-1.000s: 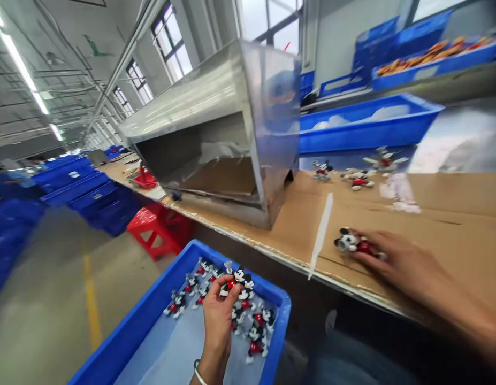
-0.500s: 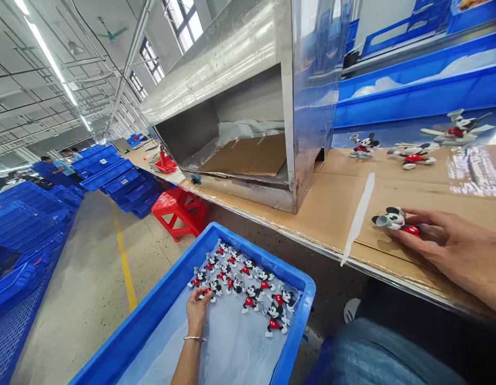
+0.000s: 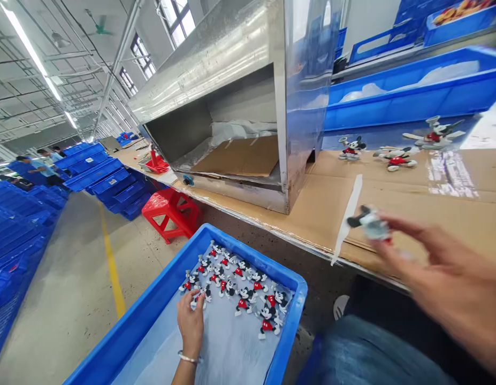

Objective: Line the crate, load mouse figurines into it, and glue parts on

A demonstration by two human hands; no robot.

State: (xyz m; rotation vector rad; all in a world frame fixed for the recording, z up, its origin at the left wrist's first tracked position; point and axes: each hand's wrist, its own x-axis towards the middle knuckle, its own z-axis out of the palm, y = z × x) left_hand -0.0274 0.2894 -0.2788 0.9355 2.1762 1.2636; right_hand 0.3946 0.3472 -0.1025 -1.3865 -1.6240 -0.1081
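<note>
A long workbench (image 3: 312, 211) topped with cardboard runs down a factory hall, and an open steel cabinet (image 3: 231, 69) stands on it. Below the bench's front edge, a red stool (image 3: 173, 209) sits on the grey concrete floor (image 3: 59, 305), near a yellow line (image 3: 111, 267). Stacked blue crates (image 3: 107, 182) lie beyond. Tall windows (image 3: 175, 18) and ceiling strip lights (image 3: 31, 51) brighten the room.

Steel cabinet (image 3: 231, 80) on bench (image 3: 312, 211), red stool (image 3: 171, 211) beside

Blue tray (image 3: 151, 302): glossy plastic. Figurines (image 3: 243, 302): shiny painted plastic. Box (image 3: 215, 69): brushed metal. Tabletop (image 3: 312, 200): matt brown cardboard.
</note>
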